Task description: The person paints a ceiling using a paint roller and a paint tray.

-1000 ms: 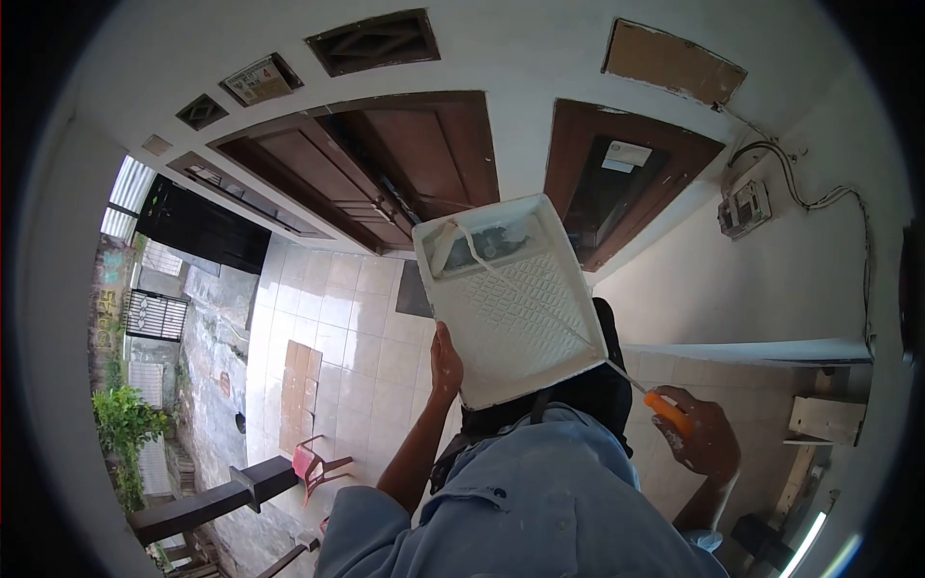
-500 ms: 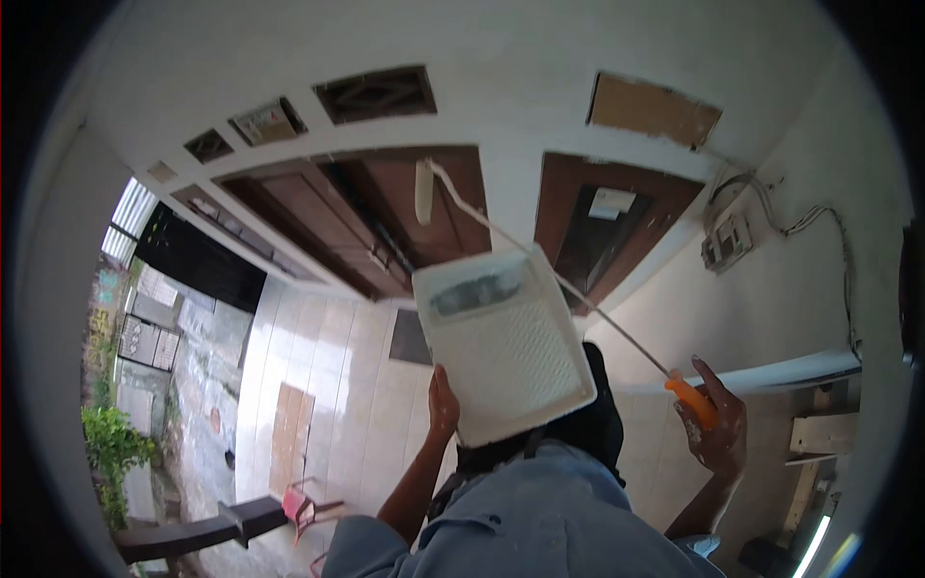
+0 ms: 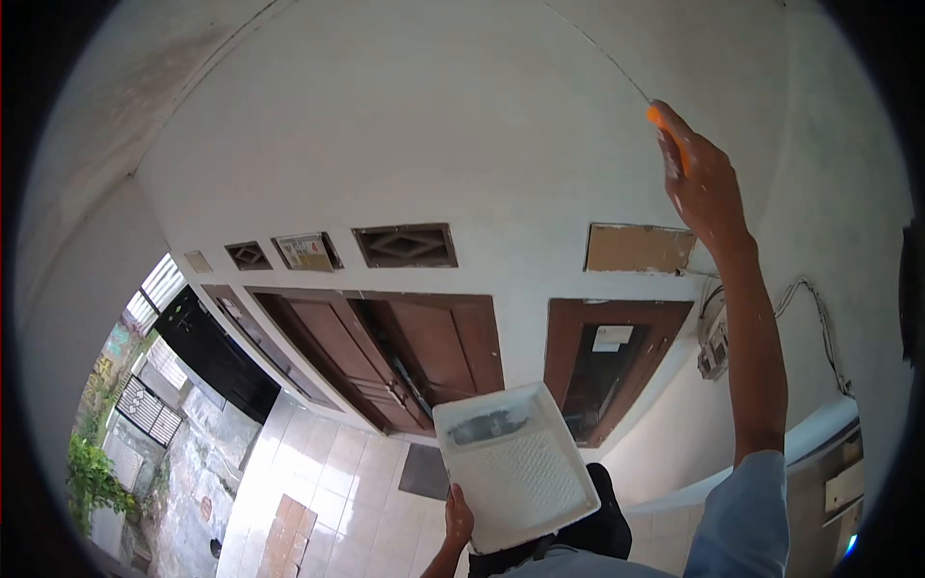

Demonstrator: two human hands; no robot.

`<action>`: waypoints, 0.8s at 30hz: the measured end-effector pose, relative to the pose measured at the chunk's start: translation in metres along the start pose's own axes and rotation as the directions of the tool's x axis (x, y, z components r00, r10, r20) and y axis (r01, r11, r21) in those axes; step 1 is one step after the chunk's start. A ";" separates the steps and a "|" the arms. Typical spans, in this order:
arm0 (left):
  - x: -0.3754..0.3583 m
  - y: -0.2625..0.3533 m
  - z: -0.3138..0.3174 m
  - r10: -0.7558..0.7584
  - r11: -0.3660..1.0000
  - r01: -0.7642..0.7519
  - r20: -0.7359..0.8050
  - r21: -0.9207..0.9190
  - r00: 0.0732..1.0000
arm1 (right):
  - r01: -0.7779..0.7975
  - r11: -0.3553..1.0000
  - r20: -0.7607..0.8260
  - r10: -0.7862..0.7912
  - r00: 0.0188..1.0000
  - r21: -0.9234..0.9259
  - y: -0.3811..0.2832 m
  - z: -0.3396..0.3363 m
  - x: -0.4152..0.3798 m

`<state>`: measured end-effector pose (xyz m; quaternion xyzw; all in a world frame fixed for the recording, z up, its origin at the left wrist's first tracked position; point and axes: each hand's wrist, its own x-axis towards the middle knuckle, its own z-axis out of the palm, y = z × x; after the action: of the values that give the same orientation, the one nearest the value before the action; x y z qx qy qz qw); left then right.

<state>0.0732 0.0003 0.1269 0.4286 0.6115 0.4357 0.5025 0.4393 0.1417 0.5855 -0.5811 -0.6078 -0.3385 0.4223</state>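
My left hand [image 3: 460,517] grips the left edge of a white paint tray [image 3: 540,482], held at waist height in front of me. The tray has a ribbed slope and a grey patch in its well. My right hand [image 3: 708,183] is raised high towards the wall, wrapped round the orange handle of a paint roller [image 3: 655,115]. Its thin rod runs up and left out of the frame, so the roller head is hidden from view.
Ahead is a pale wall [image 3: 501,144] with a brown double door [image 3: 434,347], a window [image 3: 607,366] and vents [image 3: 405,246] above. Cables and an electric box [image 3: 714,350] hang at right. Cardboard [image 3: 288,535] and a dark mat [image 3: 425,471] lie on the tiles.
My right hand has lifted the roller from beside my waist to high on the wall, taking its head out of view. My gaze has tilted up; the tray stays in my left hand.
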 end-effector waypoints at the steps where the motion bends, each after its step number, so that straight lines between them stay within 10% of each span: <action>1: 0.000 0.004 0.001 -0.002 1.000 0.003 -0.010 0.013 1.000 | -0.046 0.999 0.030 0.046 0.998 0.011 0.000 0.005 0.009; 5: 0.007 -0.004 0.000 -0.063 0.998 0.063 0.013 -0.001 0.998 | -0.069 0.977 0.085 0.087 0.993 -0.201 0.012 0.026 -0.025; 12: 0.001 0.000 -0.001 -0.026 0.994 0.029 0.029 -0.105 0.999 | -0.215 0.969 0.126 0.200 0.972 0.119 0.050 0.114 -0.215; 17: 0.013 -0.025 -0.003 -0.042 0.999 0.043 0.042 -0.029 0.998 | -0.014 0.986 -0.006 0.016 1.000 0.165 0.035 0.105 -0.130; 21: 0.014 -0.029 -0.003 -0.037 0.999 0.037 0.020 0.018 0.999 | -0.251 0.900 0.315 0.137 0.939 0.357 -0.004 0.055 -0.032; 24: 0.005 -0.007 0.000 -0.064 0.997 0.063 0.015 0.038 0.998 | -0.252 0.890 0.253 0.162 0.954 0.381 -0.006 0.069 -0.038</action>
<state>0.0718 0.0034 0.1194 0.4218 0.6287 0.4046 0.5129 0.4244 0.1872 0.5233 -0.5747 -0.6411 -0.0921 0.5003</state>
